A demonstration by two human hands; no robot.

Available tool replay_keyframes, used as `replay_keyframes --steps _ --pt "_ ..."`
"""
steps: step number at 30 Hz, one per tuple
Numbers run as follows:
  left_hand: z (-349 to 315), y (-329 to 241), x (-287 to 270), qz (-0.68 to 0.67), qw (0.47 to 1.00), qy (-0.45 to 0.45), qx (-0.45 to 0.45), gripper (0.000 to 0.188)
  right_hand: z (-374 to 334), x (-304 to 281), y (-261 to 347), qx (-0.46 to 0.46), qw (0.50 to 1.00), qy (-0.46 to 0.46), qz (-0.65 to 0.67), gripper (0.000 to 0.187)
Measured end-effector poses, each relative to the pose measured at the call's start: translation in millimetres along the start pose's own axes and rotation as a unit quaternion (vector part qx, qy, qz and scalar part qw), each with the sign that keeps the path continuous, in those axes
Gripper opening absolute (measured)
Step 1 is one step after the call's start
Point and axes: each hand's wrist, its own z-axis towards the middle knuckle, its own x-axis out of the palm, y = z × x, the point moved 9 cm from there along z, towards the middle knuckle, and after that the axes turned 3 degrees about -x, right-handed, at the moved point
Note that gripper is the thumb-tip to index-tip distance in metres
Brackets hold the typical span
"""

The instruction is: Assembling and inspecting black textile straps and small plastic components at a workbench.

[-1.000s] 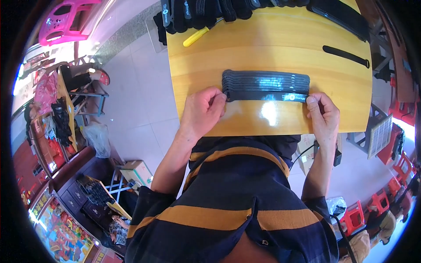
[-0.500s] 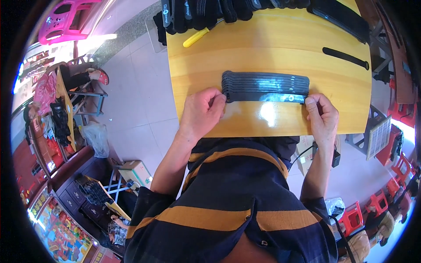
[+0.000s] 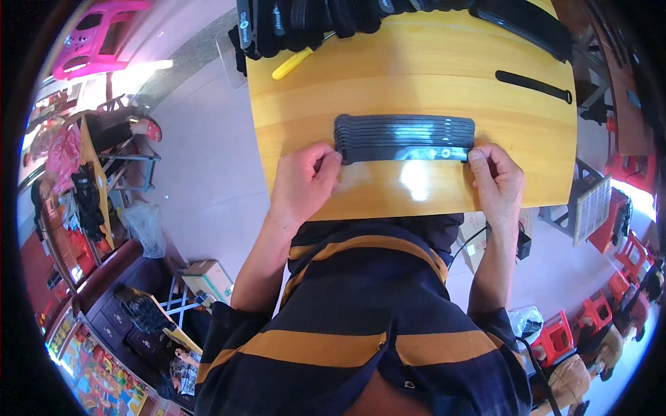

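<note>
A row of flat black straps (image 3: 402,130), overlapping one another, lies across the middle of the wooden table. The nearest strap (image 3: 416,154) carries pale print and lies along the row's front edge. My left hand (image 3: 309,179) is closed in a pinch at that strap's left end, its thumb against the curled fingers. At the right end, my right hand (image 3: 497,177) pinches the same strap between thumb and fingers. The fingertips hide both of its tips. Farther right, a single black strap (image 3: 533,87) with a small loop at its end lies apart.
Along the far edge of the table (image 3: 388,191) lie several bundles of black straps (image 3: 305,21). A yellow-handled tool (image 3: 293,64) rests beside them. A wide black strip (image 3: 524,28) occupies the far right corner. People and another table (image 3: 97,173) are off to the left.
The whole view has shifted slightly, so the table and straps appear a little farther left. Both hands keep their places at the ends of the front strap.
</note>
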Motion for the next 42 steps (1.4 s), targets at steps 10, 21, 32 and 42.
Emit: replay_keyframes --steps 10,21,32,42 --pt "0 -1 2 -0.008 1.000 0.002 0.008 0.020 0 -2 5 -0.004 1.000 -0.004 -0.012 0.014" --pt "0 -1 0 0.002 1.000 -0.003 0.004 0.021 0 0 8 -0.014 1.000 0.010 -0.019 0.012" --pt "2 2 2 -0.028 1.000 0.002 0.003 0.021 1 -2 9 -0.028 0.999 -0.009 -0.043 0.013" --pt "1 -2 0 -0.019 1.000 0.002 0.017 0.023 2 0 15 -0.024 0.997 -0.007 -0.072 0.014"
